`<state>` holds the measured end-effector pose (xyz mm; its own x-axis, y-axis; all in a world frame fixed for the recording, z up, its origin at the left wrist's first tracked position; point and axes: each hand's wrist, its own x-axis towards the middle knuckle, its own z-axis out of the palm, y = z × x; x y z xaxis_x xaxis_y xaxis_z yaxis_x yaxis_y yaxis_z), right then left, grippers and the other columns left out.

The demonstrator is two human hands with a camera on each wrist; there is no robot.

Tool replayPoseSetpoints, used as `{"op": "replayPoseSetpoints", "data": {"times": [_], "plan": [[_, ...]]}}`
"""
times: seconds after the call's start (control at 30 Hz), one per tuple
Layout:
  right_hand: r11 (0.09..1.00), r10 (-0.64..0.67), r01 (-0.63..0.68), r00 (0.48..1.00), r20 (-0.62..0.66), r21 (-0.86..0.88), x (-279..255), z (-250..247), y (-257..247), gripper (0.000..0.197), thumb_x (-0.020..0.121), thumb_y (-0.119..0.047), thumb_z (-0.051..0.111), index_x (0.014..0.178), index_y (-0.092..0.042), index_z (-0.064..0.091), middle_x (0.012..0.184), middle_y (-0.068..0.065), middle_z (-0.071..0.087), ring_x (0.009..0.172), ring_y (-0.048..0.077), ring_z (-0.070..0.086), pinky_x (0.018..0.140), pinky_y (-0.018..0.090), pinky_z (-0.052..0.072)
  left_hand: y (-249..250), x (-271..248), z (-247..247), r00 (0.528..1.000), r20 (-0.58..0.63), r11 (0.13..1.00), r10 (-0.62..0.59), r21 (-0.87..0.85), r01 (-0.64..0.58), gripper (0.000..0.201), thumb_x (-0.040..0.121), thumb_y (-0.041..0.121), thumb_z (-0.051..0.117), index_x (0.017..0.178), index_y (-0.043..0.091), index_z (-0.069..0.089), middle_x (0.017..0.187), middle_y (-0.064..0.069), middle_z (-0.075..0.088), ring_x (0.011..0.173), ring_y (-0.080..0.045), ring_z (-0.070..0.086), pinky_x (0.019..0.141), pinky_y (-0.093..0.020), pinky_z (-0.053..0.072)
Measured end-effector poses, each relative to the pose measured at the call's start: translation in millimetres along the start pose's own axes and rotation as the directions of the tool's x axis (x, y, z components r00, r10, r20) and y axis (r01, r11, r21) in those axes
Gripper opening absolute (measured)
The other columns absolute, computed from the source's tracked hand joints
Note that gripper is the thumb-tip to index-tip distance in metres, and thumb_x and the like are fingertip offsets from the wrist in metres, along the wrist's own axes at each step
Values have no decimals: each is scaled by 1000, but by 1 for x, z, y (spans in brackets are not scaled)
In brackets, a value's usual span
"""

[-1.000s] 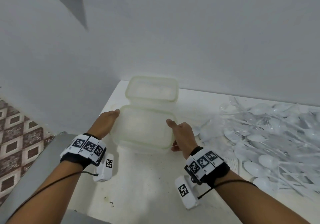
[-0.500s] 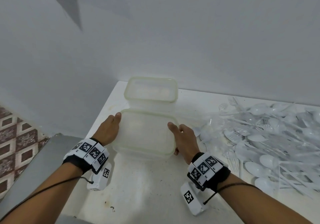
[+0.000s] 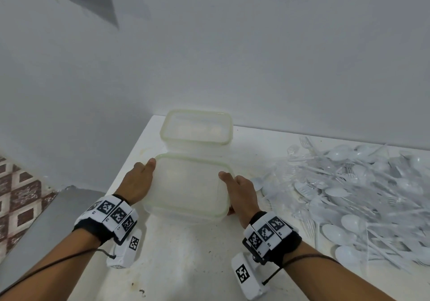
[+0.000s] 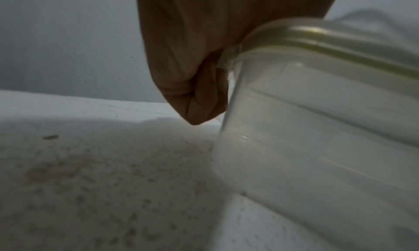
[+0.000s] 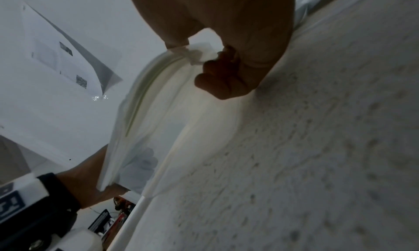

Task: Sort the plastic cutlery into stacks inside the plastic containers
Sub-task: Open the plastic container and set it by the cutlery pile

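Near container [image 3: 186, 207]: translucent frosted plastic, smooth. Cutlery pile [image 3: 363, 198]: glossy white and clear plastic. Table [image 3: 186, 265]: matt white, speckled, rough-looking.

The left hand [image 3: 137, 181] hides its fingers behind the near container [image 3: 186, 186]; in the right wrist view they show only as a blur through its wall. The cutlery pile [image 3: 363, 198] runs off the head view's right edge, its forks too tangled to count.

White speckled surface [image 3: 186, 265], stained near the front edge. On it: two translucent lidded containers, near container [image 3: 186, 189] just in front of far container [image 3: 197, 126]; big heap of white and clear plastic cutlery [image 3: 360, 196] at right.
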<state>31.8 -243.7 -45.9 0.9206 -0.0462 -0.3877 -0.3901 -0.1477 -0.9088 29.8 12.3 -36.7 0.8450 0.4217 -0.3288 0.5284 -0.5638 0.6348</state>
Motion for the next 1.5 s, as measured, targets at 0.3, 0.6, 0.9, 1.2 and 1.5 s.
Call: {"op": "replayPoseSetpoints", "data": {"times": [0.3,0.6,0.9,1.2,1.5], "plan": [[999,-9,10,999,-51,31,-2,2,4,57,77,-57,69,62,-19,29,60,1,32,52,19,35,42,26,36,0,-13,0,999,-43,995,-1,-101,-3,49,99,52,31,97,6,49,94,-6,52,91,-27,50,76,-37,36],[992,-36,40,999,-40,120,-14,8,4,53,67,-59,68,69,-17,36,67,6,36,61,20,36,49,28,33,-3,-18,-11,997,-70,985,16,-169,-28,47,97,54,36,79,12,45,84,-4,49,80,-25,48,74,-39,37],[997,-64,63,997,31,34,-27,-7,-10,30,87,-39,64,102,-17,49,86,5,61,61,18,57,41,27,48,0,-20,-7,997,-67,986,28,-164,-39,46,97,52,38,78,10,43,81,-4,47,75,-24,45,68,-36,35],[762,-240,320,947,213,-563,9,-1,-43,45,90,-42,56,60,-15,34,59,-3,38,55,13,36,53,28,27,0,-24,0,998,-66,992,14,-126,-22,44,97,51,37,73,14,40,77,-2,46,72,-21,44,67,-35,33],[894,-145,258,939,311,-365,38,12,-53,39,88,-30,68,61,-17,42,62,-5,43,60,12,41,62,27,34,0,-24,0,995,-94,995,25,-90,-33,44,97,50,38,74,12,40,77,-2,46,71,-20,44,64,-33,32]]}}
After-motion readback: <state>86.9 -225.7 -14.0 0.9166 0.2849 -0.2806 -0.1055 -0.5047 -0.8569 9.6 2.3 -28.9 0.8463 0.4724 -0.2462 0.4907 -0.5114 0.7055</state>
